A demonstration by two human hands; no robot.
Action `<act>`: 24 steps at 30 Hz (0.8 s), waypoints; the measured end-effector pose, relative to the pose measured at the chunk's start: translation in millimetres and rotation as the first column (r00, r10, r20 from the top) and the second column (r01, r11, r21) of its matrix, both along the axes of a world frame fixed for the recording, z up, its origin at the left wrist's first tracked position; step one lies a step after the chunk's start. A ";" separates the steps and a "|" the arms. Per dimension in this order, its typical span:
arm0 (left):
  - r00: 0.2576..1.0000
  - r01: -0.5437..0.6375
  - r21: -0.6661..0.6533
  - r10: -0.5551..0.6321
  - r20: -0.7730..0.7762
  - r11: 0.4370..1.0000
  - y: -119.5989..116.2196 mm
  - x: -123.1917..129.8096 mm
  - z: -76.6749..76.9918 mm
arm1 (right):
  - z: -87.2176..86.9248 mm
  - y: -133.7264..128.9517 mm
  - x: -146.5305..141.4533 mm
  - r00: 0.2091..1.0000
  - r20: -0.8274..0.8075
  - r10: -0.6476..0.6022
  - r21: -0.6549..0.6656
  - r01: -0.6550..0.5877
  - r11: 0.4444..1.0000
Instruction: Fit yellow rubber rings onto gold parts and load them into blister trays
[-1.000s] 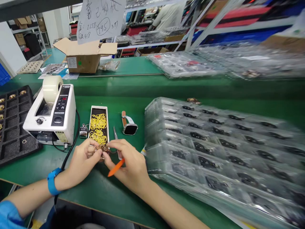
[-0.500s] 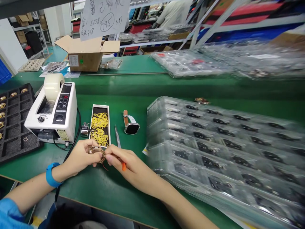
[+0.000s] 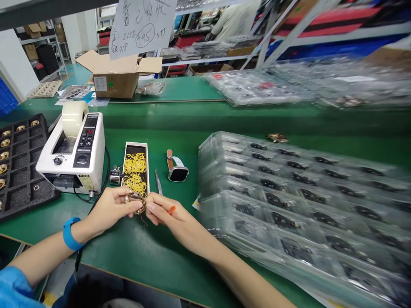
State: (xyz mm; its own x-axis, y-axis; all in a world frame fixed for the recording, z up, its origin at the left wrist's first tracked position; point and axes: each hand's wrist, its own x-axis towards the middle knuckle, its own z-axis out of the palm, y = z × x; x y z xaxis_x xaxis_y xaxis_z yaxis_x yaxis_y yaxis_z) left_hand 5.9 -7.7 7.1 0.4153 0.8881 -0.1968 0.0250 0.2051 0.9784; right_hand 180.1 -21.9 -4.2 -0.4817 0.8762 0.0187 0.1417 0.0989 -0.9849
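Thumb and fingers of my left hand (image 3: 107, 210) are closed on a small gold-coloured round part (image 3: 138, 201), like a watch case; its inside is too small to make out. A thin red wire (image 3: 144, 220) hangs from its lower side. My right hand (image 3: 175, 220) is pinched at the part's right edge and holds a slim tool with an orange end (image 3: 171, 210); its tip is hidden by the fingers. Just beyond the hands stands a white-rimmed box (image 3: 148, 171) of yellow rings (image 3: 135, 164). Metal tweezers (image 3: 158, 183) lie right of it.
A white tape dispenser (image 3: 93, 149) and a tally counter (image 3: 115, 176) stand left of the box. A black foam tray (image 3: 35, 147) holds gold parts. A smartwatch (image 3: 178, 173) lies behind my right hand. Stacked clear plastic trays (image 3: 212, 171) fill the right side. An open carton (image 3: 117, 85) sits behind.
Both hands, still together on the gold part, have shifted slightly right. The orange end of the tool now points more upward. The whole view has moved a little.
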 end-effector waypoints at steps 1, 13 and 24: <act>1.000 -0.006 0.027 0.006 0.005 1.000 0.3 0.0 -1.0 | -1.3 0.5 -1.4 1.000 -0.029 -0.006 -0.046 0.005 0.999; 0.775 0.407 0.880 0.416 -0.475 0.246 -0.5 -8.1 -25.4 | 3.0 2.3 -10.7 0.916 -0.370 -0.151 -0.540 -0.080 0.838; 0.774 -0.550 0.403 0.628 -0.085 0.732 -50.4 -57.1 -20.7 | -3.9 4.2 -3.3 0.985 -0.048 -0.167 -0.181 0.156 0.971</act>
State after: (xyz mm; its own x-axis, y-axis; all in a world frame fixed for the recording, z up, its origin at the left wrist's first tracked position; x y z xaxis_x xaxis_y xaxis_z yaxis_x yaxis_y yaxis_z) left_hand -51.2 -58.2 -13.5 -0.2286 0.9629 0.1431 0.2147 -0.0935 0.9722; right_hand 176.8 -17.8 -8.1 -0.3367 0.9343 -0.1169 0.0795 -0.0955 -0.9922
